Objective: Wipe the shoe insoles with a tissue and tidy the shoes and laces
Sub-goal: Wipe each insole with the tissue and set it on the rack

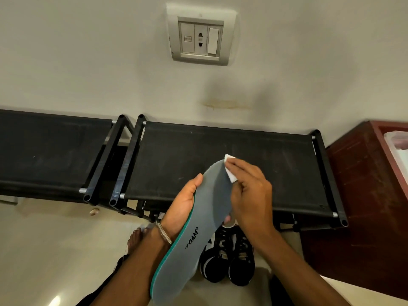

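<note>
A grey insole [198, 230] is cradled from beneath by the left hand [183, 202], above the black shoes [227, 259]. A folded tissue [229, 173] is pinched against its far tip by the right hand [249, 195]. If pressed hard there, the unsupported tip could be bent or the tissue torn.

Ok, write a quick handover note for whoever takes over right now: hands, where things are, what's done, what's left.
Left hand holds the grey insole from beneath, over the rack.
Right hand presses a tissue on the insole's far end.
Shoes sit on the floor below, side by side.
Done: wiping of this insole is under way.
Left: finish it, wipe the other insole (not in view), tidy shoes and laces.
</note>
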`<action>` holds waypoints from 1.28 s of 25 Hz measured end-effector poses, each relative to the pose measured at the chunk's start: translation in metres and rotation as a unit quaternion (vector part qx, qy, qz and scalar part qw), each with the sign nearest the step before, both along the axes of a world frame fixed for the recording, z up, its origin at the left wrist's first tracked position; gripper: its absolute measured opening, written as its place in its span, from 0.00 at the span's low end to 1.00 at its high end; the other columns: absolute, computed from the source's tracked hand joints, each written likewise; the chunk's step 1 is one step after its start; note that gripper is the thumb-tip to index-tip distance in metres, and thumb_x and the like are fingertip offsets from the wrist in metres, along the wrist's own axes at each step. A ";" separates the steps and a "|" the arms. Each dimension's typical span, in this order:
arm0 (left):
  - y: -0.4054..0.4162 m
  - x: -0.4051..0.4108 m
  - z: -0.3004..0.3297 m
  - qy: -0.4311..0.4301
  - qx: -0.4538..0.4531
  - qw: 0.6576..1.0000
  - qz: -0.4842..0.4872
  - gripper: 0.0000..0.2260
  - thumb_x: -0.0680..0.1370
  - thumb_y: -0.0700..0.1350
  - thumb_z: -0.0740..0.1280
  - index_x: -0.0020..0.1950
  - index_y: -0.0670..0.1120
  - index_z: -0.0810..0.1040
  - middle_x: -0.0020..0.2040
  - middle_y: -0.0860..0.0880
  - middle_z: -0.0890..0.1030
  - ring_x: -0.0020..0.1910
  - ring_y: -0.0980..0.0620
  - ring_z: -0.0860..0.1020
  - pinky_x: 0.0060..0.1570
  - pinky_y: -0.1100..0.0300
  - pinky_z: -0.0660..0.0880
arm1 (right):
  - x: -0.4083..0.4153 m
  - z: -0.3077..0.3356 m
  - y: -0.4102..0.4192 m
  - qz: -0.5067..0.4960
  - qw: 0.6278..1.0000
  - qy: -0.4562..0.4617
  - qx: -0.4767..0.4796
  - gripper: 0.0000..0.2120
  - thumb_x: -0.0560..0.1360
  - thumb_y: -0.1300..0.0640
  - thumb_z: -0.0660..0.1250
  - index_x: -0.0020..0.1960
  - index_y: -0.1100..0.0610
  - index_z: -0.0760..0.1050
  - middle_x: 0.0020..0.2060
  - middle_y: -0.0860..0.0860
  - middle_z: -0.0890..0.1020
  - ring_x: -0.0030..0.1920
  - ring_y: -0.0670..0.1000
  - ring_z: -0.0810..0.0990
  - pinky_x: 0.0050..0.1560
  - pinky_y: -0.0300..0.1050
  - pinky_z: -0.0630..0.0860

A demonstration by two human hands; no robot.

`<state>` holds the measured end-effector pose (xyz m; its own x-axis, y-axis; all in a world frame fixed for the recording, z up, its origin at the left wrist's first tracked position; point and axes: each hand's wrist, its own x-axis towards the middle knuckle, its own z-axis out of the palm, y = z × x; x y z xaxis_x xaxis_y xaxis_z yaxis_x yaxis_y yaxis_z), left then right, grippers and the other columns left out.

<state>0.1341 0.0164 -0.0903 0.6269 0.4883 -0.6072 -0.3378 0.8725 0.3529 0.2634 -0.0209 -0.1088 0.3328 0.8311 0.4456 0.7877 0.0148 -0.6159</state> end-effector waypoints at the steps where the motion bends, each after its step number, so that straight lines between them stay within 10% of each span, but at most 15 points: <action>1: 0.000 0.000 0.001 0.010 -0.007 1.000 0.015 0.23 0.81 0.55 0.56 0.49 0.41 0.85 0.42 0.42 0.83 0.39 0.46 0.83 0.43 0.55 0.80 | -0.005 -0.002 -0.001 0.018 0.999 -0.026 -0.004 0.15 0.71 0.72 0.68 0.57 0.64 0.82 0.55 0.57 0.83 0.58 0.47 0.76 0.65 0.30 0.68; 17: 0.011 -0.016 0.000 0.043 0.023 0.999 0.012 0.28 0.80 0.61 0.55 0.66 0.41 0.77 0.64 0.36 0.76 0.58 0.40 0.77 0.59 0.48 0.74 | -0.006 -0.009 -0.019 0.147 0.986 -0.071 -0.044 0.14 0.75 0.66 0.67 0.60 0.64 0.80 0.57 0.59 0.82 0.59 0.44 0.76 0.67 0.32 0.68; 20: 0.012 -0.017 -0.001 0.048 0.034 0.998 0.027 0.25 0.80 0.59 0.56 0.59 0.42 0.81 0.51 0.38 0.82 0.43 0.43 0.83 0.44 0.50 0.81 | 0.001 -0.009 -0.016 0.104 0.994 -0.017 -0.040 0.19 0.66 0.76 0.73 0.56 0.65 0.82 0.53 0.62 0.82 0.55 0.43 0.78 0.64 0.23 0.64; 24: 0.014 -0.019 -0.001 0.030 0.012 0.999 0.039 0.29 0.80 0.62 0.53 0.71 0.42 0.72 0.64 0.37 0.77 0.61 0.41 0.78 0.58 0.50 0.77 | -0.011 -0.010 -0.021 0.183 0.976 -0.106 -0.055 0.21 0.62 0.73 0.78 0.55 0.64 0.83 0.53 0.57 0.84 0.54 0.54 0.81 0.64 0.38 0.72; 27: 0.015 -0.018 -0.004 0.022 0.028 0.998 0.042 0.26 0.81 0.60 0.54 0.62 0.41 0.80 0.52 0.39 0.83 0.45 0.44 0.84 0.44 0.53 0.82 | -0.004 -0.009 -0.012 0.091 0.993 -0.047 -0.051 0.17 0.67 0.72 0.73 0.54 0.63 0.84 0.53 0.56 0.84 0.56 0.50 0.79 0.66 0.30 0.66; 32: 0.014 -0.019 -0.007 0.020 0.011 0.999 0.041 0.30 0.80 0.63 0.55 0.72 0.42 0.71 0.69 0.36 0.73 0.69 0.40 0.72 0.69 0.49 0.68 | -0.032 -0.003 -0.025 0.178 0.983 -0.026 -0.030 0.18 0.71 0.70 0.68 0.59 0.60 0.82 0.58 0.53 0.83 0.60 0.48 0.77 0.69 0.35 0.68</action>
<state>0.1153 0.0301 -0.0970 0.5594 0.5511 -0.6192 -0.3930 0.8340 0.3872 0.2319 -0.0459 -0.1114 -0.0055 0.9160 0.4012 0.7692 0.2602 -0.5837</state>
